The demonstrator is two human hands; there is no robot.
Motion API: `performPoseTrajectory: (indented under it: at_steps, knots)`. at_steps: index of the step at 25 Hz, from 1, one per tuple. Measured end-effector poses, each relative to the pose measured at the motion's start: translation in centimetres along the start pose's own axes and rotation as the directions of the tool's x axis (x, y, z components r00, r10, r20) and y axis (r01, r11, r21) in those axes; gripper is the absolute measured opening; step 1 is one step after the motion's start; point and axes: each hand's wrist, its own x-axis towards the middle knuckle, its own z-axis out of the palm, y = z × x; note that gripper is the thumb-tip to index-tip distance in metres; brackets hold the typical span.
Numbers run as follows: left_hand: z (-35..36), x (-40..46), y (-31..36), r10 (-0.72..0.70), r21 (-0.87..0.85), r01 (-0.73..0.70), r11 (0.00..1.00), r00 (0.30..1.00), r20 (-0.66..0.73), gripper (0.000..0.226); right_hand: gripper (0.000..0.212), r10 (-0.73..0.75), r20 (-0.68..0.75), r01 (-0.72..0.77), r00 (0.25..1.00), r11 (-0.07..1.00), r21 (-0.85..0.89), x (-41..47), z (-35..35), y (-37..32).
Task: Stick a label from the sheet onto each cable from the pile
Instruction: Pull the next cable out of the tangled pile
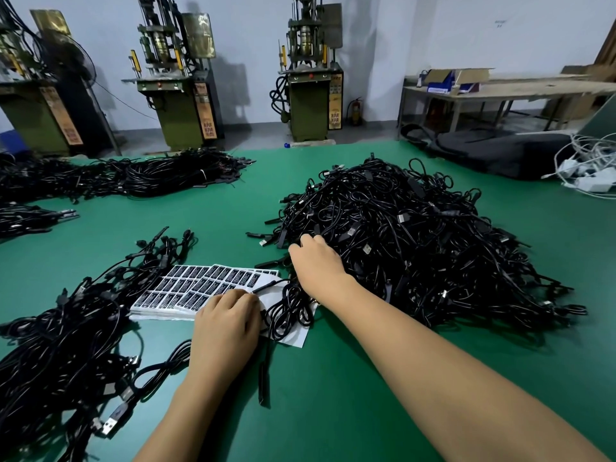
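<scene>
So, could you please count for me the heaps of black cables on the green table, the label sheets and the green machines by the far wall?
Heaps of black cables: 4, the big pile, the near-left heap, the far heap, the left-edge heap
Label sheets: 1 stack; sheets in it cannot be counted
Green machines: 3
Total: 8

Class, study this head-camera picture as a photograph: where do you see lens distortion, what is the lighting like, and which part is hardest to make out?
Head view: wide-angle bending tilts the olive-green moulding machines and stretches the right forearm; lighting is soft and even, with mild shadows on the white back wall; the large heap of black cables merges into dark tangle, so what the right hand has at its fingertips cannot be told.
</scene>
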Motion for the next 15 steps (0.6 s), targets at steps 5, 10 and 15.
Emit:
performPoseTrajectory:
  at_steps: [5,10,15]
  knots:
    - [0.2,0.0,-0.1,0.009,-0.013,-0.009,1.000,0.999,-0.038,0.042,0.017,0.162,-0.182,-0.048,0.970,0.859,0.510,0.7,-0.8,0.8]
    - [0.3,0.0,-0.1,0.002,-0.013,-0.003,1.000,0.999,-0.045,0.042,0.026,0.548,-0.233,-0.038,0.803,0.438,0.898,1.0,-3.7,2.0]
    - [0.2,0.0,0.3,-0.006,-0.011,0.005,1.000,0.999,-0.037,0.042,0.023,0.470,-0.273,0.092,0.840,0.372,0.924,-0.2,-5.5,3.2]
